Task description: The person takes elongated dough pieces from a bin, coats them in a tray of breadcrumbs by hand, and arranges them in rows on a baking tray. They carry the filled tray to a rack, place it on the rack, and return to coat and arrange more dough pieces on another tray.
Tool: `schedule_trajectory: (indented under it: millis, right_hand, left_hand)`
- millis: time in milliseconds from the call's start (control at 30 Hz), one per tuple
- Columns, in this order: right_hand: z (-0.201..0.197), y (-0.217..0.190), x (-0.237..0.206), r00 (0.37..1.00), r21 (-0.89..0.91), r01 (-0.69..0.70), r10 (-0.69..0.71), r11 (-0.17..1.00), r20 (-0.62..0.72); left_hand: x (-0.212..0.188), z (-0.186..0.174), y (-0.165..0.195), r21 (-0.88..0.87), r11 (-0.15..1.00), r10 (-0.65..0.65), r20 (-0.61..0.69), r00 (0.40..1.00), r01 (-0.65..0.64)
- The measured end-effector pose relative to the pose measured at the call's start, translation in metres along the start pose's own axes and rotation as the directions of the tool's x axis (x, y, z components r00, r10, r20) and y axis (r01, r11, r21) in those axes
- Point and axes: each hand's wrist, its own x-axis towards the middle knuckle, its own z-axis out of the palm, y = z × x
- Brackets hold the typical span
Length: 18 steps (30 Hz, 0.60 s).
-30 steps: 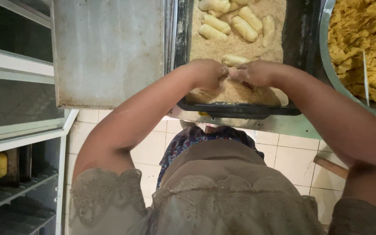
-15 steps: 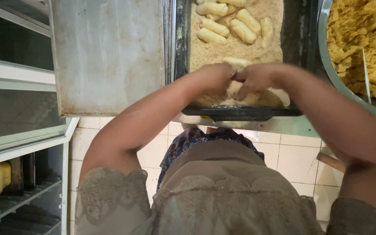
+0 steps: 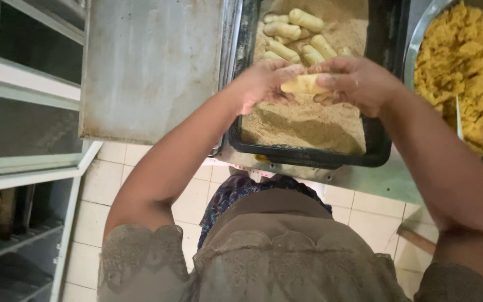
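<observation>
My hands have lifted clear of the crumbs (image 3: 308,120); left hand (image 3: 264,84) and right hand (image 3: 359,81) fingers clamp the roll (image 3: 304,85), long axis spanning between them.

Brown lace-trimmed short sleeves, patterned dark skirt, bare forearms.

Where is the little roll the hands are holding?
In the head view, the pale crumb-coated roll sits between the left hand and right hand, above the black rectangular crumb tray, near the finished rolls.

Both arms reach forward, left hand (image 3: 264,84) and right hand (image 3: 356,81) cupped together.
</observation>
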Motion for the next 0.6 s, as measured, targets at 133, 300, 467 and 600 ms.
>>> schedule_trajectory:
  millis: [133, 300, 467, 600]
  right_hand:
    - [0.006, 0.005, -0.006, 0.998, 0.184, 0.066, -0.064, 0.981, -0.02]
    - [0.002, 0.019, -0.017, 0.985, 0.159, 0.032, -0.004, 0.987, -0.172]
    - [0.001, 0.046, -0.02, 0.982, 0.288, 0.187, -0.18, 0.939, -0.052]
    - [0.004, 0.05, -0.018, 0.964, 0.147, -0.013, 0.052, 0.989, -0.262]
  left_hand:
    - [0.015, 0.009, -0.021, -0.115, 0.989, 0.095, -0.02, 0.995, -0.097]
    - [0.039, 0.024, -0.05, 0.225, 0.933, 0.313, -0.12, 0.942, -0.281]
    - [0.041, 0.042, -0.063, 0.389, 0.881, 0.304, -0.032, 0.952, -0.268]
    - [0.038, 0.053, -0.055, 0.41, 0.876, 0.285, -0.017, 0.958, -0.254]
